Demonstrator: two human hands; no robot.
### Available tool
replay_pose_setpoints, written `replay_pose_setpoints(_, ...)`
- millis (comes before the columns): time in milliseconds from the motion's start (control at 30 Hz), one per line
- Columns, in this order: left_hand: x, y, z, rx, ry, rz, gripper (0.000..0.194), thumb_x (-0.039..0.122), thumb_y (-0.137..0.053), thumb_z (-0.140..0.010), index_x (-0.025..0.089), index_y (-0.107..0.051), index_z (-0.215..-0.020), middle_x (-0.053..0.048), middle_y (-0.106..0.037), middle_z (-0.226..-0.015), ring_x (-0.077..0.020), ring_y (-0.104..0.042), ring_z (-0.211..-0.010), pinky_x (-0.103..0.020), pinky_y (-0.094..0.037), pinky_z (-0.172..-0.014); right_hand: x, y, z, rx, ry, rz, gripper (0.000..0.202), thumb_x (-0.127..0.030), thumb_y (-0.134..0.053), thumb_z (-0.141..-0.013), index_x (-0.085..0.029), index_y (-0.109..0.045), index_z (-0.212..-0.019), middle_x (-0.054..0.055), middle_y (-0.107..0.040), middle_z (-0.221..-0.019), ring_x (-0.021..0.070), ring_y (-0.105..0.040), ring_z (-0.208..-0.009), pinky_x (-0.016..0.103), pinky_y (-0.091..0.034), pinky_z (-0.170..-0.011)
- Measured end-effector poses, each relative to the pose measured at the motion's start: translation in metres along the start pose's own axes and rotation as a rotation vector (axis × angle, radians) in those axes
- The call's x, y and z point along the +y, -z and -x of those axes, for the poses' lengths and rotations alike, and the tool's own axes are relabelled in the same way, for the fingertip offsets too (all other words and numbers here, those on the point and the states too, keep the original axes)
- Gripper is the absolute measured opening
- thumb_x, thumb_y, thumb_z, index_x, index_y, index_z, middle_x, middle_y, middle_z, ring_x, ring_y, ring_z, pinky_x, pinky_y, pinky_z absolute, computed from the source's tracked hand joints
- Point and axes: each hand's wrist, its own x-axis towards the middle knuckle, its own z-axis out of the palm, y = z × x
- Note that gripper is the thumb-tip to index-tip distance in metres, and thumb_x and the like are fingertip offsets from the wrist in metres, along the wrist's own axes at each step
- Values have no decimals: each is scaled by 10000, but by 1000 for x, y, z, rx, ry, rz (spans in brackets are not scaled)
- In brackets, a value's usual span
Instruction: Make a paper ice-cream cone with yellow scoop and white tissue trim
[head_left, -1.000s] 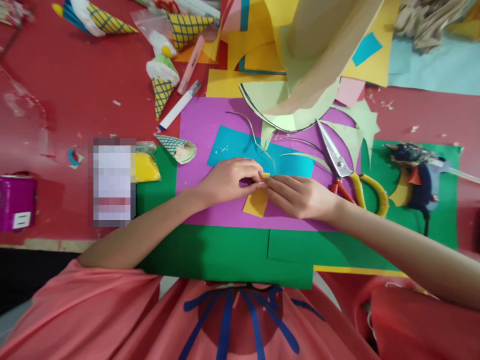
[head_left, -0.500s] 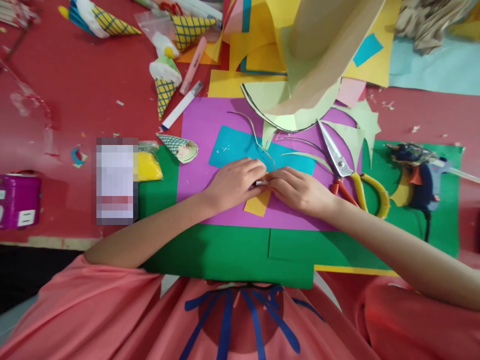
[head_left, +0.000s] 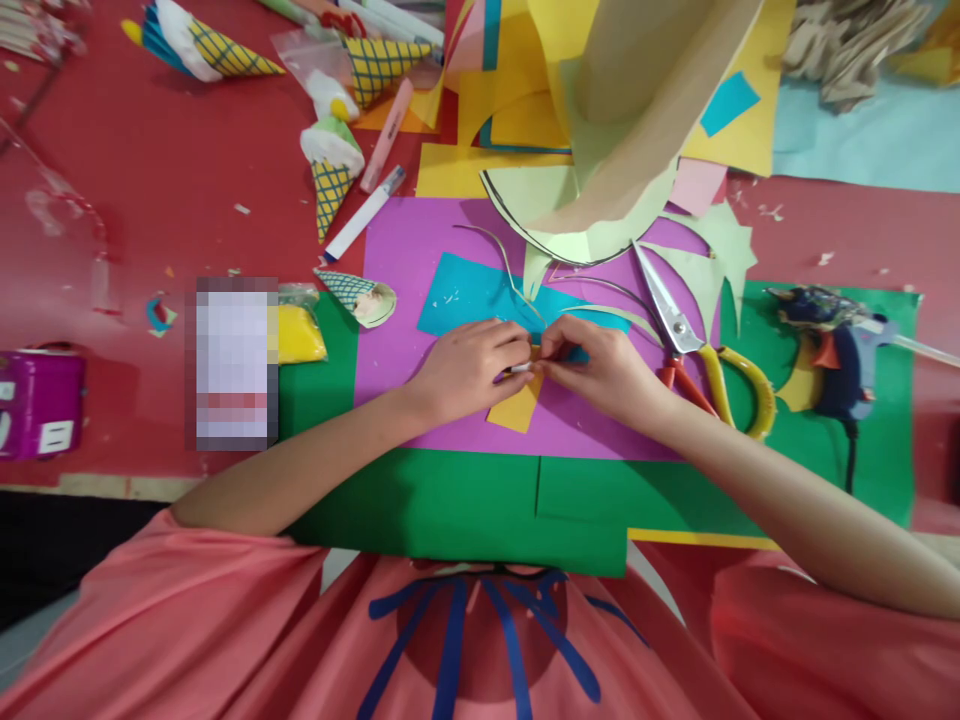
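Note:
My left hand point(head_left: 476, 368) is closed, its thumb and fingers pinching a small white piece point(head_left: 519, 368) whose exact kind I cannot make out. Facing it, my right hand point(head_left: 596, 358) has its thumb and index finger pinched together at the right end of that piece; anything else between those fingertips is hidden. Just below the fingers lies a yellow-orange paper strip point(head_left: 513, 408). A blue paper sheet point(head_left: 457, 290) is behind the hands, on a purple sheet point(head_left: 409, 425). Scissors point(head_left: 677, 325) with yellow and orange handles rest right of my right hand.
A large curved pale card shape point(head_left: 637, 150) stands behind the hands. Paper ice-cream cones point(head_left: 330, 170), a pink marker point(head_left: 387, 135) and a white marker point(head_left: 365, 215) lie at upper left. A glue gun point(head_left: 847, 370) is on the green sheet point(head_left: 450, 510) at right.
My right hand has turned and drawn slightly back, its fingers lifting off the left hand into a pinch. More of the white piece shows. My left hand stays nearly in place.

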Motion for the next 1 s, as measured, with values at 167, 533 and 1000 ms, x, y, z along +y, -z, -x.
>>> replay_pose_setpoints(167, -1, 1, -2, 9, -13, 18, 195, 308, -538, -967, 182, -658, -880, -42, -698, -958, -180, -631, -884, -305, -477, -781, -3, 1, 6, 17, 43, 79, 40, -148, -584, -863, -179, -594, -841, 23, -677, -774, 146, -641, -696, 256, -518, -631)
replay_pose_setpoints(533, 0, 4, -6, -31, 27, 62, 286, 358, -479, -996, 183, -626, -825, -41, -703, -958, -165, -638, -914, -278, -480, -802, -2, 0, 34, -2, 498, 703, 164, -141, -511, -969, -138, -675, -964, 126, -735, -988, 226, -705, -896, 333, -591, -664)
replay_pose_setpoints(1000, -1, 3, -6, -16, 31, 83, 174, 262, -553, -949, 184, -625, -811, -29, -713, -962, -167, -642, -907, -278, -487, -801, -2, -3, 27, 117, 698, 921, 191, -101, -527, -958, -162, -676, -856, 67, -753, -984, 167, -684, -856, 284, -517, -625)
